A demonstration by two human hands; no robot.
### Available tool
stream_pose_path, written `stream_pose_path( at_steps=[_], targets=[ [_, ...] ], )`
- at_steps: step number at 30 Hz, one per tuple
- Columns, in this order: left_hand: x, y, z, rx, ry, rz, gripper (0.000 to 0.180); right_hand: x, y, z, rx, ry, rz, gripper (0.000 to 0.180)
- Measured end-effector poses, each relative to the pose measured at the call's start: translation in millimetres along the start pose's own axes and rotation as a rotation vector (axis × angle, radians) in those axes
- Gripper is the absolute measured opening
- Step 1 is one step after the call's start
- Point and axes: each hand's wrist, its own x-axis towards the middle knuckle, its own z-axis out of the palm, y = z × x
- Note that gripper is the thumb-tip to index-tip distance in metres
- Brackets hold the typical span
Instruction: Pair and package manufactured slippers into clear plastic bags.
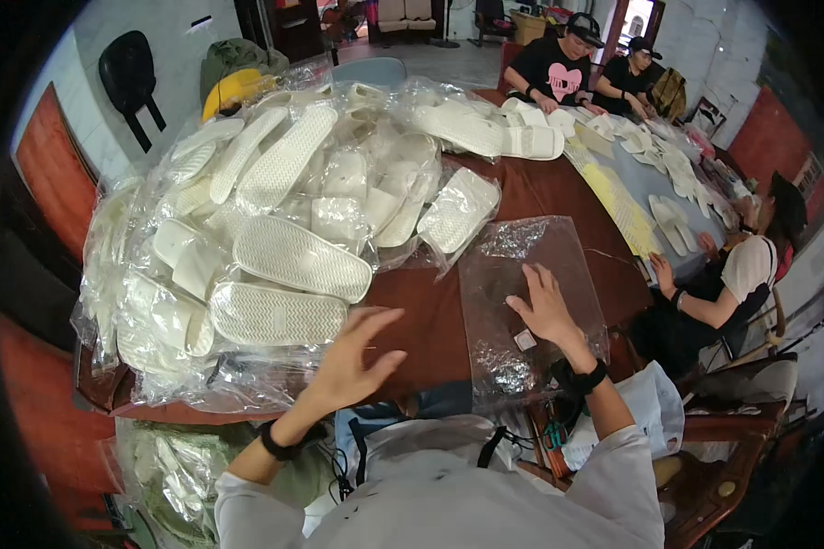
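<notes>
My left hand (pixel 355 359) is open above the front of the table, thumb and fingers apart, holding nothing. Beside it lies a big heap of white slippers in clear plastic bags, the nearest a slipper (pixel 279 314) with its zigzag-patterned sole turned up. My right hand (pixel 547 309) is spread over a flat clear plastic bag (pixel 494 274) on the table. Whether its fingertips touch the film I cannot tell. A small white square piece (pixel 524 340) lies on or in the bag by the right wrist.
The brown table (pixel 430 306) carries the heap; a grey-topped table (pixel 645 197) with loose slippers adjoins at the right. Three people work around it, one (pixel 728 274) close on my right. Scissors (pixel 553 435) and a white bag (pixel 645 412) are below my right arm, a green sack (pixel 178 476) at lower left.
</notes>
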Motion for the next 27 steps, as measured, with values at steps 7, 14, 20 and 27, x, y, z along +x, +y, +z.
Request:
stream_pose_path(
  at_steps=[7, 14, 20, 27],
  targets=[
    [86.9, -41.9, 90.1, 0.179, 0.192, 0.007, 0.067, 43.2, 17.2, 28.5, -0.117, -0.201, 0.079, 0.076],
    [165.5, -82.7, 110.7, -0.140, 0.231, 0.003, 0.040, 60.2, 19.1, 39.0, -0.149, -0.219, 0.015, 0.076],
    [202.1, -40.8, 72.1, -0.612, 0.218, -0.050, 0.040, 56.7, 25.2, 35.4, -0.129, -0.229, 0.022, 0.075],
    [206.1, 8.4, 2.2, -1.073, 0.089, -0.046, 0.045, 57.7, 25.1, 33.0, -0.116, -0.246, 0.023, 0.077]
  ],
)
